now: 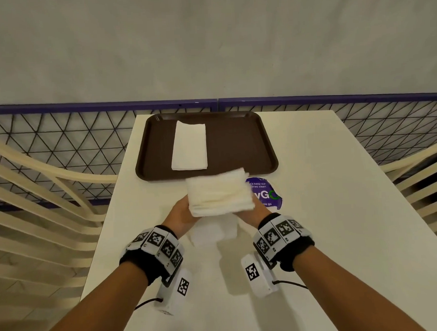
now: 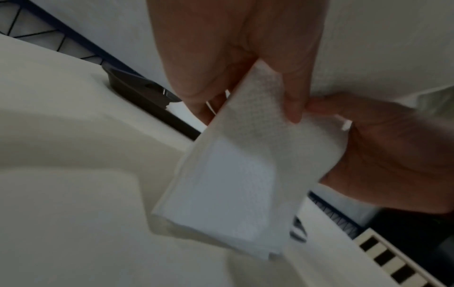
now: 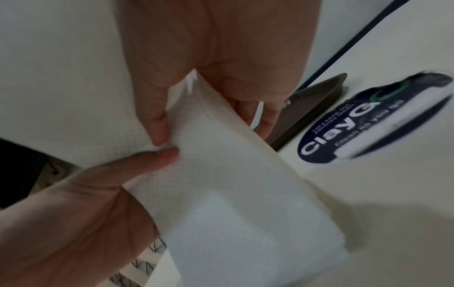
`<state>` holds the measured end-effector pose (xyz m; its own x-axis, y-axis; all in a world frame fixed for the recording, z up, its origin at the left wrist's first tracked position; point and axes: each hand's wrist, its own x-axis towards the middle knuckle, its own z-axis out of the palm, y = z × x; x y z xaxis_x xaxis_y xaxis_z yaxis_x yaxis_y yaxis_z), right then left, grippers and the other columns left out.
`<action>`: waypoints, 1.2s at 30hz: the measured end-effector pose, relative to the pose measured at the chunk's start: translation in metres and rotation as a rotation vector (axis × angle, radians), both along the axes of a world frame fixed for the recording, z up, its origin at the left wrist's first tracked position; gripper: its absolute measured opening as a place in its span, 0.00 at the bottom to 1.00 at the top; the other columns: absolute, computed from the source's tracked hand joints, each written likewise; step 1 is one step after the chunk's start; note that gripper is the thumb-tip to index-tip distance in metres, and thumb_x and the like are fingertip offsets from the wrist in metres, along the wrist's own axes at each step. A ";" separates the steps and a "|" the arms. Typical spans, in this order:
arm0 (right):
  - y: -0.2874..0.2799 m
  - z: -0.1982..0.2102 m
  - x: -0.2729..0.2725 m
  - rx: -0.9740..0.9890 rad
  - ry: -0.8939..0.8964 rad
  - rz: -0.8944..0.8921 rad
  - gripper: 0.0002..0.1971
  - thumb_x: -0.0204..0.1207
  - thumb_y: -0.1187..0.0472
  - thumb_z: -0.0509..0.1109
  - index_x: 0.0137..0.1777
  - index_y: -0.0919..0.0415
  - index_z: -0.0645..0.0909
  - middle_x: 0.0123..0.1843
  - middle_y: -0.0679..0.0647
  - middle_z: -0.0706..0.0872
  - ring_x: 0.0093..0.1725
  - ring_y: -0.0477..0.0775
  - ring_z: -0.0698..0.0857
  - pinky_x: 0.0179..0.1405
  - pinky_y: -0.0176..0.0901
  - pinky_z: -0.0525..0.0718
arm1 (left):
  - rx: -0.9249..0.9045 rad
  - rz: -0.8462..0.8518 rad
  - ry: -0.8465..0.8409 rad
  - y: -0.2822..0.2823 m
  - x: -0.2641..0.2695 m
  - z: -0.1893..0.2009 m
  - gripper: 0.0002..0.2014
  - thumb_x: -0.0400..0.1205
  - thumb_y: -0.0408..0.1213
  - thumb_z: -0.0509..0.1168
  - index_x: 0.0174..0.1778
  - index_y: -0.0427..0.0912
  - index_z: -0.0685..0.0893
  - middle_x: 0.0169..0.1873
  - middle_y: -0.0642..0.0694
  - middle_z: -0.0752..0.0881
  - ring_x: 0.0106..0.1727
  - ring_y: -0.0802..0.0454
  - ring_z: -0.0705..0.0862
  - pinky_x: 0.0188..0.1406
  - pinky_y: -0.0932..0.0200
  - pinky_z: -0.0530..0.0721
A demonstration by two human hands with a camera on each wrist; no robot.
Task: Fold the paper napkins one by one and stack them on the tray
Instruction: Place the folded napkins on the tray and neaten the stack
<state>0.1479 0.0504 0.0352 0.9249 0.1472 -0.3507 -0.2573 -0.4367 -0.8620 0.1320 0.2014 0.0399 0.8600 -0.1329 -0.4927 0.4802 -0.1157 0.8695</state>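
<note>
Both hands hold a white paper napkin (image 1: pixel 220 192) in the air above the table, just in front of the brown tray (image 1: pixel 239 144). My left hand (image 1: pixel 181 215) pinches its left end, thumb against fingers, and the napkin (image 2: pixel 236 174) hangs down from that grip. My right hand (image 1: pixel 252 214) pinches the right end of the napkin (image 3: pixel 236 194) the same way. The napkin is blurred and partly doubled over. One folded napkin (image 1: pixel 189 146) lies flat on the tray's left half. More white napkins (image 1: pixel 215 231) lie on the table under the hands.
A purple round sticker (image 1: pixel 268 194) is on the white table (image 1: pixel 327 210), right of the held napkin. Cream chairs (image 1: pixel 38 198) stand on both sides. A purple-topped mesh railing (image 1: pixel 86 136) runs behind the table's far edge.
</note>
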 end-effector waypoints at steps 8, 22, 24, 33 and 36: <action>-0.011 0.015 0.029 0.265 0.149 -0.158 0.21 0.80 0.52 0.64 0.69 0.63 0.73 0.64 0.58 0.83 0.64 0.59 0.83 0.68 0.58 0.79 | -0.198 0.004 0.024 -0.006 0.040 0.012 0.17 0.82 0.36 0.63 0.67 0.41 0.75 0.58 0.43 0.84 0.54 0.50 0.84 0.47 0.58 0.84; -0.040 -0.003 0.118 0.189 0.328 -0.167 0.13 0.82 0.57 0.62 0.62 0.62 0.73 0.65 0.61 0.81 0.66 0.64 0.81 0.69 0.61 0.77 | -0.044 0.121 0.013 -0.021 0.135 -0.002 0.13 0.83 0.32 0.62 0.64 0.36 0.76 0.44 0.44 0.84 0.42 0.50 0.83 0.39 0.57 0.83; -0.040 -0.005 0.144 0.083 0.263 -0.156 0.11 0.81 0.58 0.62 0.60 0.61 0.73 0.67 0.62 0.81 0.65 0.62 0.81 0.70 0.59 0.77 | 0.004 0.126 -0.003 -0.024 0.159 -0.002 0.13 0.83 0.32 0.62 0.64 0.37 0.76 0.46 0.43 0.84 0.45 0.48 0.83 0.45 0.54 0.84; -0.037 -0.024 0.234 -0.199 0.099 -0.191 0.20 0.83 0.65 0.57 0.74 0.68 0.66 0.72 0.62 0.75 0.70 0.60 0.75 0.67 0.45 0.73 | 0.458 -0.061 -0.138 -0.038 0.256 -0.031 0.15 0.84 0.32 0.57 0.66 0.32 0.78 0.60 0.30 0.81 0.64 0.34 0.79 0.68 0.44 0.77; -0.039 -0.040 0.243 -0.249 0.092 -0.199 0.20 0.83 0.66 0.57 0.74 0.67 0.68 0.72 0.62 0.76 0.70 0.61 0.76 0.66 0.44 0.72 | 0.548 -0.133 -0.113 -0.041 0.266 -0.043 0.16 0.83 0.31 0.59 0.67 0.32 0.78 0.63 0.32 0.80 0.66 0.35 0.78 0.68 0.45 0.77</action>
<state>0.3912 0.0116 -0.0050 0.8895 -0.1342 -0.4369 -0.4310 -0.5642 -0.7042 0.3985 0.1606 -0.0029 0.9048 0.0049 -0.4258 0.3379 -0.6169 0.7108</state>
